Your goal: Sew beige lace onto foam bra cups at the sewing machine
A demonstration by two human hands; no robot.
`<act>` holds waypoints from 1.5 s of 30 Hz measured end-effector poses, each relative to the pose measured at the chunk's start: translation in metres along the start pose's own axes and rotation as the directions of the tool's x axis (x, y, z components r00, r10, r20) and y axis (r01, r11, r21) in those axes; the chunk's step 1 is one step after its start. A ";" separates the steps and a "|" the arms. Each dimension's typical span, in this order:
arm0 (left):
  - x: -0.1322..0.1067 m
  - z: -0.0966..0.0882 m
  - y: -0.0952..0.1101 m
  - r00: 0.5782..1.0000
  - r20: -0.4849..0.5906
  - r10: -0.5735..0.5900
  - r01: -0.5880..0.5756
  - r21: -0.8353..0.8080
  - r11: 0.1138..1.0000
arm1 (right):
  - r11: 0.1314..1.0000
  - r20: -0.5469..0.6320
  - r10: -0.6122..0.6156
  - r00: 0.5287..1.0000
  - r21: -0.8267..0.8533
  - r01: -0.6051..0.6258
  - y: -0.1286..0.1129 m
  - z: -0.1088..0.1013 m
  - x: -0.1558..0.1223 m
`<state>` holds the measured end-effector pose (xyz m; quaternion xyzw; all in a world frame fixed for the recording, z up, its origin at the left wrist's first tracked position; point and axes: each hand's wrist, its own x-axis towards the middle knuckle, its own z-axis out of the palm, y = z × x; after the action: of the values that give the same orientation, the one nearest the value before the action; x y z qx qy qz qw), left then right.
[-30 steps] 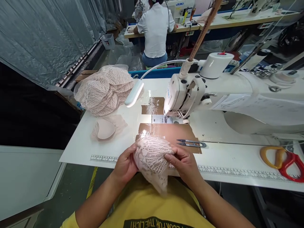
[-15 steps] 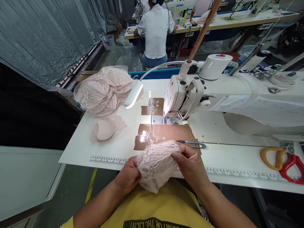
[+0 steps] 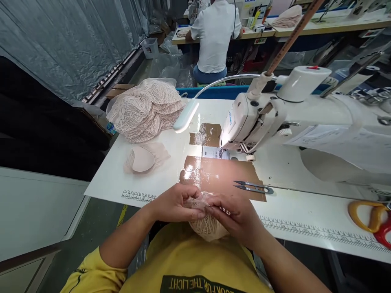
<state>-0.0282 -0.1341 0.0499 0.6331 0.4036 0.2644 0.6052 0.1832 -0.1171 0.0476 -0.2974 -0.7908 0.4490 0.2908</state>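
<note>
Close to my body, at the table's front edge, I hold a pale pink lace bra cup [image 3: 209,226]. My left hand [image 3: 180,203] pinches its upper edge between thumb and fingers. Right beside it, my right hand [image 3: 233,211] grips the same edge, the fingertips of both hands nearly meeting. The lace hangs below my fingers, and part of it is hidden by them. Thread snips [image 3: 253,187] lie on the brown tape [image 3: 222,171] just beyond my right hand. The sewing machine [image 3: 244,122] stands behind, its needle area lit.
A pile of lace cups [image 3: 143,110] sits at the back left, with a single cup with a smooth pad [image 3: 143,158] in front. A lamp [image 3: 186,116] reaches over the table. Orange-and-red scissors [image 3: 374,219] lie at the right edge. A co-worker in white [image 3: 215,36] sits beyond.
Both hands have come together along the lace cup's edge, and the cup has turned and now hangs lower. My view has shifted, so the table scene sits further right.
</note>
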 end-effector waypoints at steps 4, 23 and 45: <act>0.004 0.007 -0.007 0.999 0.024 -0.046 0.049 -0.167 0.985 | 0.999 -0.199 0.041 0.979 -0.027 -0.047 -0.003 -0.002 0.001; 0.023 0.000 0.006 0.998 -0.070 0.005 -0.008 -0.049 0.999 | 0.956 -0.064 0.290 0.955 0.066 -0.286 0.008 -0.017 0.012; 0.014 -0.036 0.013 0.766 -0.622 -0.165 0.024 -0.229 0.973 | 0.820 -0.202 0.496 0.844 0.428 -0.380 0.038 -0.060 -0.004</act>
<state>-0.0475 -0.1021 0.0652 0.4182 0.5863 0.4727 0.5078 0.2379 -0.0716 0.0387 -0.4783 -0.5456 0.5939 0.3475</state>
